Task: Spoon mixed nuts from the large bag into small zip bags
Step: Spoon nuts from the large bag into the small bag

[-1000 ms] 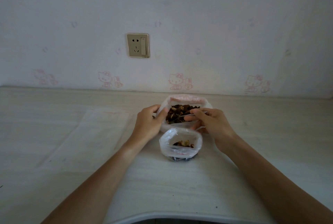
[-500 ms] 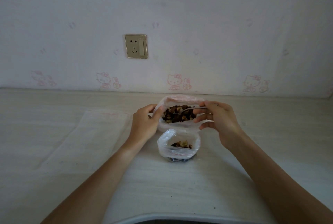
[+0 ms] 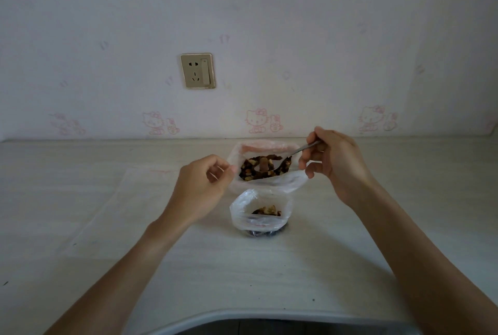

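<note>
Now the right hand pinches a thin metal spoon over the big clear plastic bag of nuts, and the left hand pinches the bag's rim.

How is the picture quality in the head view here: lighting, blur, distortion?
Head view: dim, flat light with a bluish cast and no hard shadows or glare; wide-angle bending curves the table edge near the bottom; the spoon and nuts in the large bag are soft, so single nuts are hard to tell; both hands are sharp enough to read.
</note>
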`<state>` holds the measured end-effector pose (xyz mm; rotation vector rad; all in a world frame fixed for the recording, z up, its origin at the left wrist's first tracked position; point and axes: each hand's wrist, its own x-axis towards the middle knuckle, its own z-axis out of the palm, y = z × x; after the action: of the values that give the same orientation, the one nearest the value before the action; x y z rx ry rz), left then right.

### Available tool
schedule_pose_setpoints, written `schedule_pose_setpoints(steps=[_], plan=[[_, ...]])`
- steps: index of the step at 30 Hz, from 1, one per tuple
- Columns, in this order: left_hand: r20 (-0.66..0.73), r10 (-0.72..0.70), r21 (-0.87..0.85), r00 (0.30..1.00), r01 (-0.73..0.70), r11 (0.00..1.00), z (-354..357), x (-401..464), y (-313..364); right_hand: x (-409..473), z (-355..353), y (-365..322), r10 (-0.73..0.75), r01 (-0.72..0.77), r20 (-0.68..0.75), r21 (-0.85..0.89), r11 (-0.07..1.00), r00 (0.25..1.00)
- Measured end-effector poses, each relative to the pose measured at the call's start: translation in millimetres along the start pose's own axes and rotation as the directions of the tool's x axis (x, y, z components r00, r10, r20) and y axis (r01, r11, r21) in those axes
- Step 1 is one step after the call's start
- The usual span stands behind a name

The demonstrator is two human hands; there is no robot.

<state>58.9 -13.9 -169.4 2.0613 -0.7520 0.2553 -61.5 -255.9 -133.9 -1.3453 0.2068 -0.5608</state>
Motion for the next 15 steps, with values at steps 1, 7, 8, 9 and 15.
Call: schedule_pose_setpoints(steps=[1,7,8,9,15], plan=[[0.063,-0.01,-0.016,0.998,0.011,1.0,-1.1,-5.4,3.0,-0.2,-0.4,-1.0,0.003,-0.003,0.013,-0.007,1.0,1.0],[0.273,0.018,-0.014,0.962,-0.014,1.0,1.9,-34.2,14.2,-4.8,3.1,-4.0,0.003,0.012,0.088,-0.172,0.985,0.996],[0.275,0.024,-0.022,0.961,-0.019,1.0,3.3,-35.9,14.8,-6.1,4.3,-3.8,-0.002,0.024,0.1,-0.217,0.976,0.995],[0.274,0.027,-0.036,0.961,-0.018,0.999,4.4,-36.5,15.3,-7.3,5.8,-3.4,-0.017,0.046,0.107,-0.271,0.962,0.994],[0.295,0.021,-0.124,0.955,0.017,0.992,5.4,-34.2,16.1,-17.9,14.5,-3.7,-0.221,0.31,0.24,-0.454,0.835,0.945]])
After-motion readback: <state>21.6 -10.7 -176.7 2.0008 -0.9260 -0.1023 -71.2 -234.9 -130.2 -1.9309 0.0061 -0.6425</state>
